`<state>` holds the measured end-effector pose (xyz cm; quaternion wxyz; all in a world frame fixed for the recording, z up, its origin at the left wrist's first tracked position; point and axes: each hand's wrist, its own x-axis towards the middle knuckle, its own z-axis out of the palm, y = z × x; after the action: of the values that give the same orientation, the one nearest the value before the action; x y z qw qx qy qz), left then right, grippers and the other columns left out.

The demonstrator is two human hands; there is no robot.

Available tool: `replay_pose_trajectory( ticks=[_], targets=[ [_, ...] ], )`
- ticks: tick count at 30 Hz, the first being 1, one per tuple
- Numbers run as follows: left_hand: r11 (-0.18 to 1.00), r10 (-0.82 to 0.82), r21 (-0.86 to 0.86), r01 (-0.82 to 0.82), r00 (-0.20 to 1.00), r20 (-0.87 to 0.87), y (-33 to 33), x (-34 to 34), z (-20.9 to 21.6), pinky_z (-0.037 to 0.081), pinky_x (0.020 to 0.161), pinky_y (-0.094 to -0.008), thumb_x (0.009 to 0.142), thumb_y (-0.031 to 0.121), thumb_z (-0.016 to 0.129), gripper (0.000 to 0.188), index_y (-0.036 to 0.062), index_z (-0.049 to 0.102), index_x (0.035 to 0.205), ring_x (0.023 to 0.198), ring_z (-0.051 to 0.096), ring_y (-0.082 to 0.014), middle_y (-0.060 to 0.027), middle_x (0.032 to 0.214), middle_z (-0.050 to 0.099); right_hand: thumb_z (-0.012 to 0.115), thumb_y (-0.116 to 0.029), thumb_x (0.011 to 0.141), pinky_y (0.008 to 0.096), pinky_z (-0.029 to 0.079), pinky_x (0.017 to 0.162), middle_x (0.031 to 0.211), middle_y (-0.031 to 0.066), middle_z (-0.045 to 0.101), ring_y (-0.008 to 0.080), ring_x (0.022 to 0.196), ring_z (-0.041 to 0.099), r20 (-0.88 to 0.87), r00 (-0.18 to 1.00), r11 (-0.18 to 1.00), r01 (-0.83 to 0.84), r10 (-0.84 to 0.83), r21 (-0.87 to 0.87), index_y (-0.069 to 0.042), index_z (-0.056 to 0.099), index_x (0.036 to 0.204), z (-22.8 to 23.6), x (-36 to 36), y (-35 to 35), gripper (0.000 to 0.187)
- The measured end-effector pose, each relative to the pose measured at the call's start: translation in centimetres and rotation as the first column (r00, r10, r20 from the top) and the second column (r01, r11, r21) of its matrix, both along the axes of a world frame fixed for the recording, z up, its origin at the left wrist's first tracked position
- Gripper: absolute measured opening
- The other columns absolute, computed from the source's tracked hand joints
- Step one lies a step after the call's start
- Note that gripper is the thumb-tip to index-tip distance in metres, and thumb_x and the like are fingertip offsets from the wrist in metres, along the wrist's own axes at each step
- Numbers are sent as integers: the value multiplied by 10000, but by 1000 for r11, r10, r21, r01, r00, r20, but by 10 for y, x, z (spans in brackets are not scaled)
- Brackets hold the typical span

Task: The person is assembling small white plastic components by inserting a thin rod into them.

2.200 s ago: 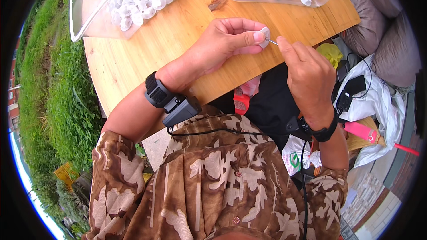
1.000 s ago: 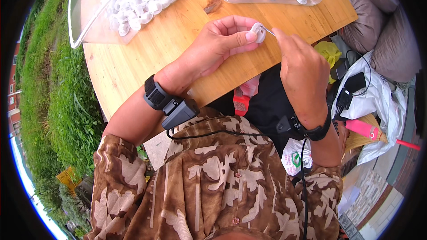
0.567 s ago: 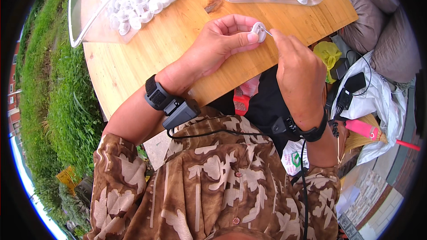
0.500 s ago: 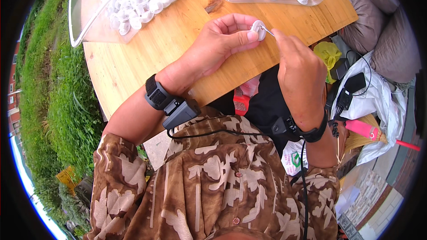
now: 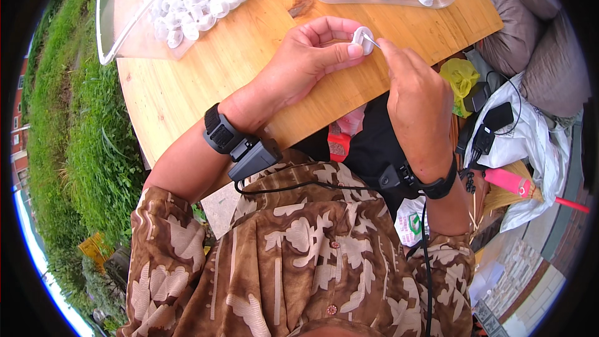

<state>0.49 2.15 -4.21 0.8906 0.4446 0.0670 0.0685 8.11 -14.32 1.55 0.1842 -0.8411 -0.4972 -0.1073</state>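
Note:
My left hand pinches a small round white plastic part between thumb and fingers, above the wooden table. From the right, my right hand grips a thin metal tool, whose far end reaches the inner face of the part. Most of this tool is hidden in my fingers, so its exact kind does not show. Many similar white parts are heaped in a clear plastic bin at the far left. A second clear bin at the far right holds more of them.
The wooden table spans the space beneath my hands, its front edge close to my body. Cables from the wrist devices cross my lap. At the right lie a yellow bag, a white sack and a pink-handled broom. Grass grows left.
My right hand has shifted slightly left, and the tool tip now sits further across the white part's face. The left hand holds nearly still.

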Motion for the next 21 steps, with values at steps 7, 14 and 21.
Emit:
replay_pose_trajectory(
  ticks=[7,14,21],
  targets=[
    [1000,7,-7,-7,1000,-13,-1,-2,1,499,951,-299,887,49,611,251,42,578,1136,1047,603,-154,-55,1106,625,551,-28,776,363,512,618,814,85,604,260,759,641,71,997,999,9,-7,-33,-41,597,1073,-1,-5,-1,301],
    [1000,10,28,-8,999,-47,-2,-2,1,502,942,-299,883,41,613,248,3,583,1127,1016,613,-157,-82,1089,630,592,-92,743,289,485,570,713,23,537,161,665,588,365,929,988,-7,64,-155,-48,633,1025,6,-5,-3,289],
    [967,41,254,-1,988,-151,-6,-5,5,505,862,-258,842,50,675,254,-20,617,1079,926,624,-123,-73,1011,662,609,-113,718,266,464,555,682,-4,506,127,644,563,542,815,946,-23,205,-324,-49,639,959,12,-4,-7,251]
  ],
)
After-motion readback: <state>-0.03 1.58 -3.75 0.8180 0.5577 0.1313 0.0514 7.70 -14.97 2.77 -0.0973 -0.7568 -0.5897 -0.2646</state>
